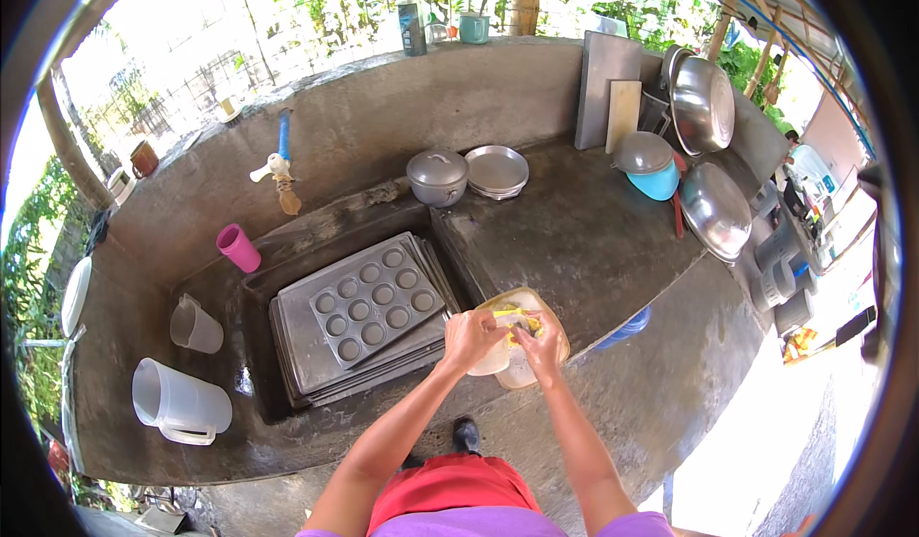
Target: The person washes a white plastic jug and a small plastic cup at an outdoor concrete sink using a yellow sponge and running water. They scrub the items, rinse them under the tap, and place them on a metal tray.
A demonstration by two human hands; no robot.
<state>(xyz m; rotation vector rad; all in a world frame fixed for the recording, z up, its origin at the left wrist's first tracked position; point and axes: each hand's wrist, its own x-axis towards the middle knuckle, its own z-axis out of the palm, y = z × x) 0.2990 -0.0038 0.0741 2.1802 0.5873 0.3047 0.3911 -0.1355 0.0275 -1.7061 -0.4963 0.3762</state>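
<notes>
My left hand point(470, 337) and my right hand point(541, 344) are close together over a shallow pale plastic container point(518, 377) on the front edge of the concrete counter point(546, 235). Both sets of fingers pinch a small translucent item point(511, 319), perhaps plastic. Something yellow point(500, 314) shows behind the fingers; I cannot tell whether it is held or lies in the container. A whitish, round-edged piece point(490, 362) hangs below my left hand. Left of my hands, a muffin tin point(378, 307) rests on stacked metal baking trays point(305, 343) in the concrete sink.
A faucet point(276, 169) juts over the sink. A pink tumbler point(239, 248) and translucent pitchers point(190, 404) stand at left. A lidded pot point(437, 178), metal plates point(497, 169) and a blue bowl point(655, 179) line the back. Large metal basins point(716, 210) lean at right.
</notes>
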